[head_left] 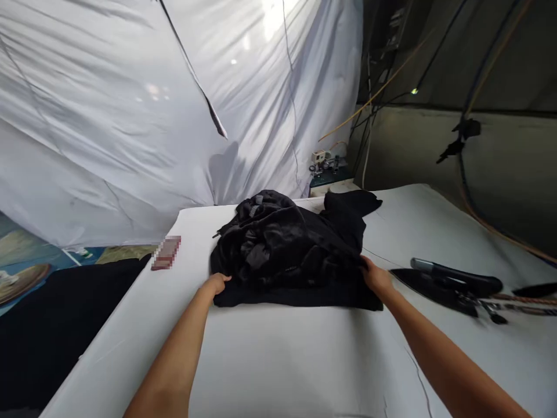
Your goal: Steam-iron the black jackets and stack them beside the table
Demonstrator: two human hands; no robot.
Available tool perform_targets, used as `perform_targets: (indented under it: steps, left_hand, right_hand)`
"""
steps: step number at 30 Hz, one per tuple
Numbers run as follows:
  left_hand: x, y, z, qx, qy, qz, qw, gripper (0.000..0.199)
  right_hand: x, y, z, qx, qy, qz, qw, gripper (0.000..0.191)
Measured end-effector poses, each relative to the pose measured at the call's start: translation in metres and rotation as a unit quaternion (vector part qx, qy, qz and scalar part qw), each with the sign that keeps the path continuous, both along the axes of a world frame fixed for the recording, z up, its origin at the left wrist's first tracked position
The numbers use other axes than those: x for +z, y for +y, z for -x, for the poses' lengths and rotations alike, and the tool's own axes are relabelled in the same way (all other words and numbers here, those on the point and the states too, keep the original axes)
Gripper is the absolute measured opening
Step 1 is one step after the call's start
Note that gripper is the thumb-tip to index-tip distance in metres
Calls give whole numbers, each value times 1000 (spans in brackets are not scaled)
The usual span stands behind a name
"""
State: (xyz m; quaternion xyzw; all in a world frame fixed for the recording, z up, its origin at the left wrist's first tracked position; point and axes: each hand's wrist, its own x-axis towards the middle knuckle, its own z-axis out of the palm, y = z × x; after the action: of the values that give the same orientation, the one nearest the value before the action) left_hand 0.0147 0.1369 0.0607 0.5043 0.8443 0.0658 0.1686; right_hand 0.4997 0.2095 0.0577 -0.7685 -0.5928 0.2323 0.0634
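Note:
A black jacket [278, 249] with a shiny, dark lining lies bunched on the white table [278, 354]. One sleeve [350, 203] stretches toward the far right, and a flat band of cloth runs along the near edge. My left hand [216, 283] grips the garment's near left corner, thumb on top and fingers underneath, out of sight. At the near right side, my right hand [375, 277] is closed on the jacket's edge. The cloth between my hands is pulled fairly straight.
An iron [452, 284] with a black handle and a cord rests on the table at right. A blurred reddish object [166, 253] lies near the left edge. Dark cloth [65, 325] is beside the table at left. White sheeting [130, 116] hangs behind; cables [463, 145] dangle at right.

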Motion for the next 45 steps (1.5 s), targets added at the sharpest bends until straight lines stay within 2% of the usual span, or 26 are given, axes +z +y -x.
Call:
perform_targets:
  steps: [3, 5, 6, 8, 9, 11, 14, 16, 18, 20, 22, 24, 27, 29, 31, 33, 35, 37, 39, 41, 43, 45]
  left_hand:
    - [1, -16, -43, 33, 121, -6, 992, 22]
    - [3, -22, -82, -29, 191, -50, 980, 25]
    - [3, -25, -103, -96, 183, -62, 976, 24]
    - [-4, -28, -143, -228, 106, -67, 966, 24]
    - [-11, -30, -161, -262, 71, -73, 960, 24]
    - [-30, -33, -190, -265, 50, -93, 958, 34]
    - [-55, -37, -208, -236, 79, -102, 963, 50]
    - [-62, -39, -209, -245, 81, -83, 962, 51]
    - [-60, -40, -208, -262, 69, -52, 961, 52]
    - [-56, -41, -208, -266, 66, -33, 961, 53]
    - [-51, -45, -212, -249, 76, -52, 964, 51]
    - [-48, -50, -223, -255, 78, -108, 958, 46]
    - [-49, -55, -250, -367, 35, -173, 913, 37]
    - [-50, -54, -273, -427, 11, -183, 885, 40]
    - [-51, -49, -294, -430, 18, -176, 885, 48]
    - [-51, -43, -310, -428, 35, -149, 891, 57]
    - [-49, -40, -320, -459, 43, -112, 880, 62]
    - [-45, -40, -327, -490, 36, -80, 868, 62]
    - [-42, -42, -331, -493, 22, -66, 867, 57]
    - [-40, -42, -335, -492, 2, -83, 866, 51]
    - [-42, -40, -340, -501, -24, -115, 857, 41]
    - [-47, -37, -344, -505, -45, -145, 849, 34]
  right_hand:
    - [-8, -16, -5, -79, 114, 0, 990, 65]
    - [1, -15, -9, -103, 196, -2, 975, 66]
    - [8, -10, -8, -97, 212, -4, 972, 65]
    - [22, 6, -2, -69, 202, -7, 977, 60]
    - [28, 16, 2, -59, 188, -7, 980, 55]
    - [36, 32, 12, -48, 171, -3, 984, 47]
    - [42, 38, 13, -38, 172, -18, 984, 51]
    - [38, 27, -1, -74, 149, -62, 984, 51]
    - [26, 6, -21, -156, 107, -102, 977, 50]
    - [6, -18, -40, -228, 90, -103, 964, 50]
    - [-16, -40, -54, -248, 136, -78, 956, 54]
    - [-34, -59, -59, -234, 210, -59, 948, 57]
    - [-42, -78, -54, -176, 234, -66, 954, 50]
    - [-39, -85, -47, -133, 178, -82, 972, 47]
    - [-32, -88, -44, -108, 111, -83, 984, 44]
    - [-25, -86, -49, -117, 54, -67, 989, 40]
    - [-20, -84, -59, -127, 5, -33, 991, 37]
    - [-14, -83, -68, -108, -38, -1, 993, 34]
    - [-10, -86, -70, -58, -89, -29, 994, 30]
    - [-10, -90, -63, 26, -124, -103, 987, 29]
    - [-19, -95, -51, 135, -123, -153, 971, 33]
    - [-36, -100, -42, 207, -117, -167, 957, 37]
